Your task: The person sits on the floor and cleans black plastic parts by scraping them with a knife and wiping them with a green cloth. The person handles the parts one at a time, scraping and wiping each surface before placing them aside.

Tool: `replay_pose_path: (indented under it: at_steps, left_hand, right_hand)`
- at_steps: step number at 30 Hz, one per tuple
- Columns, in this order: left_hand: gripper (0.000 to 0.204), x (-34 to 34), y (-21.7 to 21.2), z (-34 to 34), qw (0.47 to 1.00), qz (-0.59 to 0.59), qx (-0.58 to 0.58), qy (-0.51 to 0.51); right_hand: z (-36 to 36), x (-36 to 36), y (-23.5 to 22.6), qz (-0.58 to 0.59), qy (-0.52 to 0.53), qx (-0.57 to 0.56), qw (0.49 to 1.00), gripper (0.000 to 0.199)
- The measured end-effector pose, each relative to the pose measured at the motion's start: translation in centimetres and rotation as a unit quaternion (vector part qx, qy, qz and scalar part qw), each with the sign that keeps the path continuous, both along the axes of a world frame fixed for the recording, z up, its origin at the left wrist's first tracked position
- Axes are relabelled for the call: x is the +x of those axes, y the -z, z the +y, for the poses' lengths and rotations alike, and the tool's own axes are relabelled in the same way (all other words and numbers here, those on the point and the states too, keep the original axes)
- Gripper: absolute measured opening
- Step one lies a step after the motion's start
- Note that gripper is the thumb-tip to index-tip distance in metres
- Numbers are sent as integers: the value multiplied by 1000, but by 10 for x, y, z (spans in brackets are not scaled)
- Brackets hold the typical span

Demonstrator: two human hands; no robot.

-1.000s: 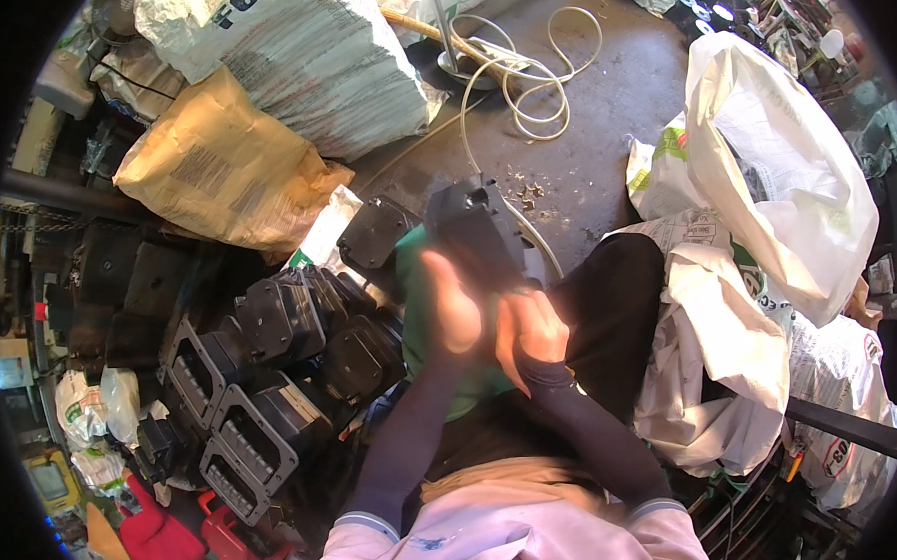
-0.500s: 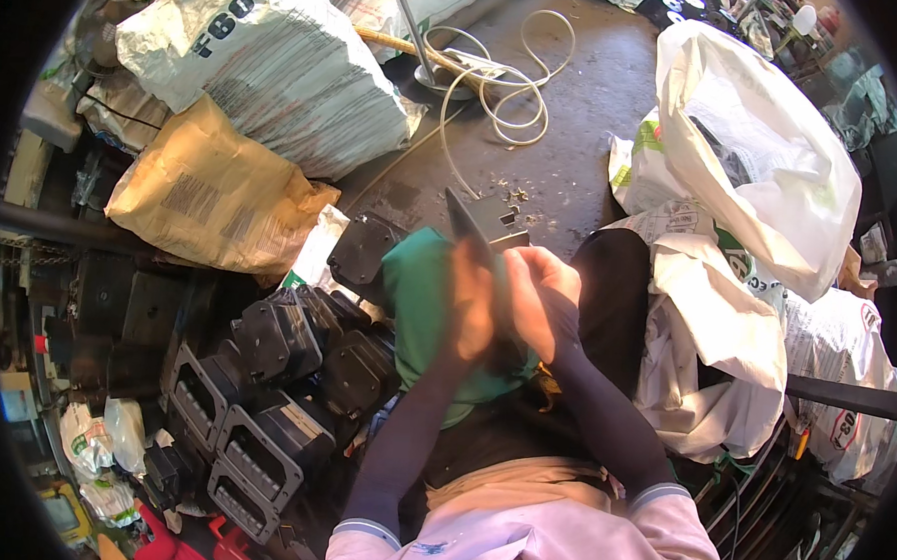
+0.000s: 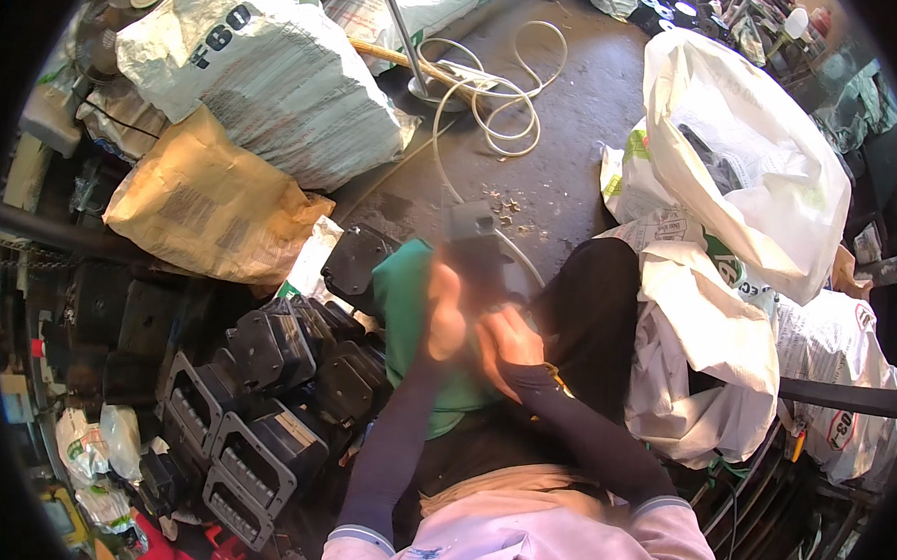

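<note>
Sitting just beyond both hands, over the lap — a dark, boxy housing (image 3: 475, 249), its outline blurring. Left hand (image 3: 446, 315) is showing half-curled at its near left, right hand (image 3: 508, 345) bending its fingers close by the near right; cannot tell how firmly either is gripping, or whether both are touching. Looking like rigid moulded plastic: probably stiff, fairly light for its bulk, perhaps slick on flat faces. Opposite side walls seem the best hold — thin edges may chip. Green cloth (image 3: 403, 290) is draping over the left knee. Similar black housings (image 3: 266, 342) are piling up to the left. Farther out, pale cable (image 3: 436, 144) is looping across the floor (image 3: 585, 136); an open white sack (image 3: 803, 195) is slumping at right.
</note>
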State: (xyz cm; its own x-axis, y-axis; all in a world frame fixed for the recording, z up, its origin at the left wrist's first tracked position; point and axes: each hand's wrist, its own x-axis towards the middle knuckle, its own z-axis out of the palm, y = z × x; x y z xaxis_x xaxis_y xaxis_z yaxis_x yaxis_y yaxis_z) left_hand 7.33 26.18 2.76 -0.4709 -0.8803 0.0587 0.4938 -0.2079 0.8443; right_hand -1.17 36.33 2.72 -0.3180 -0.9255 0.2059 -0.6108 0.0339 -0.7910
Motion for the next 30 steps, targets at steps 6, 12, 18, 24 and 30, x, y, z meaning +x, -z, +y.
replay_pose_path:
  at_steps: [6,12,18,24,30]
  left_hand:
    - [41,13,-34,-36,990,3,112,-83]
    - [51,74,-40,-69,960,234,144,-61]
    - [49,85,-25,-84,971,125,170,-116]
    - [47,58,-33,-76,984,1,56,-170]
    - [55,47,-34,-93,974,-137,53,-171]
  right_hand:
    - [12,-19,-2,-179,7,-1,984,8]
    - [40,-44,-19,43,-171,46,983,64]
    - [86,-56,-5,143,-196,329,913,90]
    - [110,-63,-4,11,-56,366,929,55]
    - [120,-115,-52,-108,21,323,940,32]
